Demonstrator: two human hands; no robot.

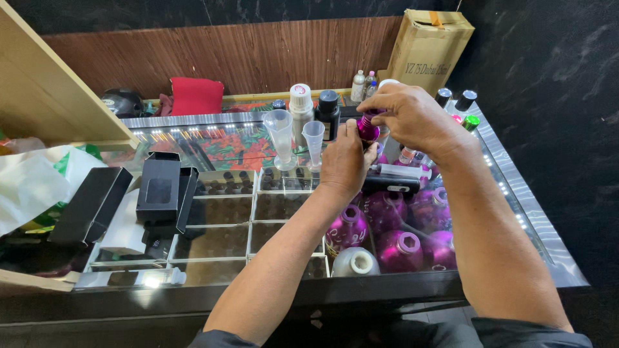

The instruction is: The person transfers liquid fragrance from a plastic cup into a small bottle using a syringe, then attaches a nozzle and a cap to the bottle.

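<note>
Purple bottle (367,127), small and shiny, is up above the glass counter (516,193), caught between both hands. Left hand (345,161) wraps around it from below, fingers closed on its body. Right hand (412,116) comes over the top, fingertips pinched on the bottle's upper end. Just left of the hands stand two clear measuring cups (282,138), upright on the counter, with a white-capped bottle (300,109) and a black-capped bottle (328,113) right behind them. Under the forearms, inside the case, lie big purple flasks (396,248) and one white one (356,263). Further left, black boxes (158,193) sit stacked over rows of tiny vials. Far back right, a cardboard carton (429,48) leans on the dark wall.
</note>
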